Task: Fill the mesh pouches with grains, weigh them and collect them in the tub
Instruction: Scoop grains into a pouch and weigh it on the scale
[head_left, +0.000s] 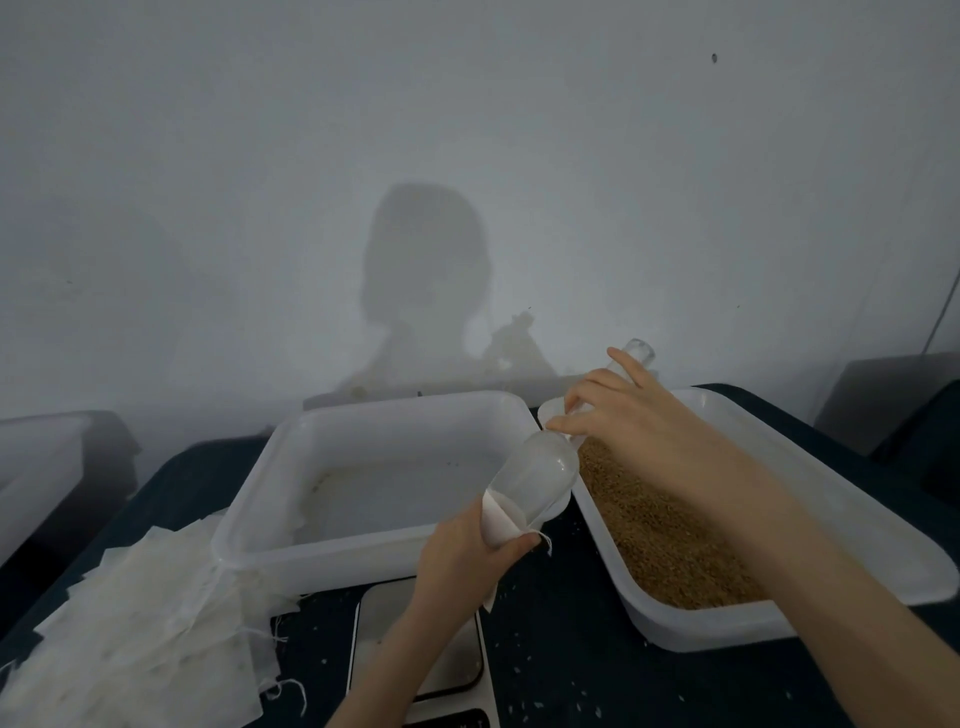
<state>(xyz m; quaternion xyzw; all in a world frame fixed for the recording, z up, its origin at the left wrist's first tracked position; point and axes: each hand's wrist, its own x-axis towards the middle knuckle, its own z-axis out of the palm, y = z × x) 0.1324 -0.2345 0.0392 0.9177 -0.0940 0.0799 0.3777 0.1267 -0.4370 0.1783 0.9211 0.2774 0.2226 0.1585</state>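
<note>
You are filling a pouch, scoop tipped into its mouth.

Your right hand (618, 415) fingers curl round the clear scoop (545, 473); your left hand (467, 551) fingers pinch the mesh pouch (500, 525) open beneath it. Grains (670, 540) lie in the right tray, the tub (363, 545) sits left, the scale (415, 654) near you. Next, judge the fill, then lower it squarely onto the scale.

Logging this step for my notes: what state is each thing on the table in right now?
Scoop: tilted, mouth in the pouch, held by right hand.
Mesh pouch: open, gripped by left hand.
Left tub: no pouches visible.
Right tub: holds grains.
Scale: nothing on it.
Spare pouches: piled flat.
</note>
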